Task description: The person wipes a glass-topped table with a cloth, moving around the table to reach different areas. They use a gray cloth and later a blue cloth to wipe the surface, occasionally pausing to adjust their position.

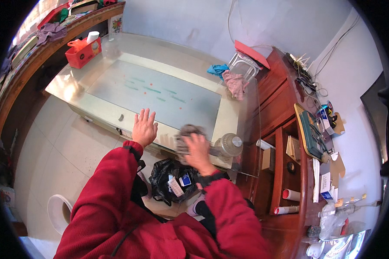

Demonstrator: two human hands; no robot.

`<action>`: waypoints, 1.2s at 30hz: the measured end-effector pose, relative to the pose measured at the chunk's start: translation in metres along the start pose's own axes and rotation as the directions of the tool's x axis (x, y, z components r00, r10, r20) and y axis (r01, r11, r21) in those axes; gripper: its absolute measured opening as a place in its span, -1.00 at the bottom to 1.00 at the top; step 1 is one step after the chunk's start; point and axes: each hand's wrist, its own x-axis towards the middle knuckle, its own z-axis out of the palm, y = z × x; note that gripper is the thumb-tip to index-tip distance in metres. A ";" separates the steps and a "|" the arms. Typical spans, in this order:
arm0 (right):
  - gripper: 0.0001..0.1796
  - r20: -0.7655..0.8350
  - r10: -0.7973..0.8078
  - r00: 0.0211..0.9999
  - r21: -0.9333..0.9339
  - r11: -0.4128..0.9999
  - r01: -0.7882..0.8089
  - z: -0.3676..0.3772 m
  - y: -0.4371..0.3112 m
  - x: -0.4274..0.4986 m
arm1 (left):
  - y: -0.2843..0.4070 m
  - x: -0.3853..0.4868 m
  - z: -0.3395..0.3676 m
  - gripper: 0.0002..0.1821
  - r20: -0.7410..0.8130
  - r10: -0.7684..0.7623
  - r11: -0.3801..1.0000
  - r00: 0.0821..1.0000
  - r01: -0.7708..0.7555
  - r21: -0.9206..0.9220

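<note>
My right hand (197,150) presses on a crumpled grey-brown cloth (184,136) at the near edge of a glass-topped table (228,113); hand and cloth are blurred. A round object with a silver cap (230,145), perhaps a kettle or jar, stands just right of that hand. My left hand (145,128) is flat, palm down and empty, at the table's near edge; whether it touches the glass I cannot tell. The table's blue-grey centre panel (194,97) shows green streaks and orange dots.
A red box (84,56) with a cup and an orange bag stands at the table's far left. Blue (218,70) and pink (235,83) cloths hang at the right. Below lies a black plastic bag (157,176); a white bucket (53,210) and a wooden cabinet (274,87) flank me.
</note>
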 end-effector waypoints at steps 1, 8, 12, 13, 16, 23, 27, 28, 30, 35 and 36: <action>-0.24 -0.067 -0.070 0.995 -0.003 0.998 0.069 0.007 -0.021 0.008 | -0.001 -0.001 0.001 -0.44 -0.005 0.001 1.000 1.000 -0.001 -0.002; -0.32 -0.091 -0.022 0.996 0.061 0.998 0.028 -0.003 0.023 -0.021 | -0.005 0.001 0.001 -0.44 0.004 0.007 1.000 1.000 -0.007 -0.027; -0.40 -0.129 0.370 0.920 -0.092 0.919 -0.383 -0.040 0.119 -0.080 | -0.003 0.001 0.003 -0.44 0.014 -0.019 1.000 1.000 0.019 -0.008; -0.33 -0.029 0.550 0.835 -0.102 0.829 -0.550 -0.051 0.140 -0.091 | -0.003 0.001 0.003 -0.44 0.011 -0.023 1.000 1.000 0.023 -0.011; -0.21 0.022 0.709 0.705 -0.081 0.704 -0.706 -0.062 0.170 -0.107 | -0.001 0.002 0.004 -0.43 -0.004 -0.027 0.999 1.000 0.027 -0.017; -0.13 0.168 0.557 0.813 -0.128 0.831 -0.542 -0.068 0.179 -0.122 | -0.011 0.007 -0.006 -0.39 0.122 0.018 0.998 0.992 -0.011 -0.064; -0.10 0.226 0.464 0.857 -0.082 0.885 -0.457 -0.083 0.179 -0.126 | -0.075 0.034 -0.032 -0.53 0.326 0.164 0.924 0.931 -0.029 -0.381; -0.06 0.250 0.465 0.850 -0.076 0.884 -0.461 -0.087 0.177 -0.123 | -0.094 0.037 -0.037 -0.53 0.261 0.171 0.962 0.950 -0.104 -0.254; -0.03 0.348 0.432 0.832 -0.110 0.900 -0.421 -0.096 0.177 -0.107 | -0.132 0.039 -0.046 -0.50 0.180 0.139 0.990 0.974 -0.130 -0.062; 0.06 0.469 0.240 0.850 -0.089 0.970 -0.225 -0.097 0.197 -0.016 | -0.173 0.044 -0.052 -0.38 0.233 -0.003 0.998 0.973 -0.013 0.066; 0.06 0.462 0.201 0.864 -0.078 0.979 -0.186 -0.089 0.206 0.011 | -0.172 0.044 -0.053 -0.37 0.284 -0.007 0.998 0.959 -0.011 0.062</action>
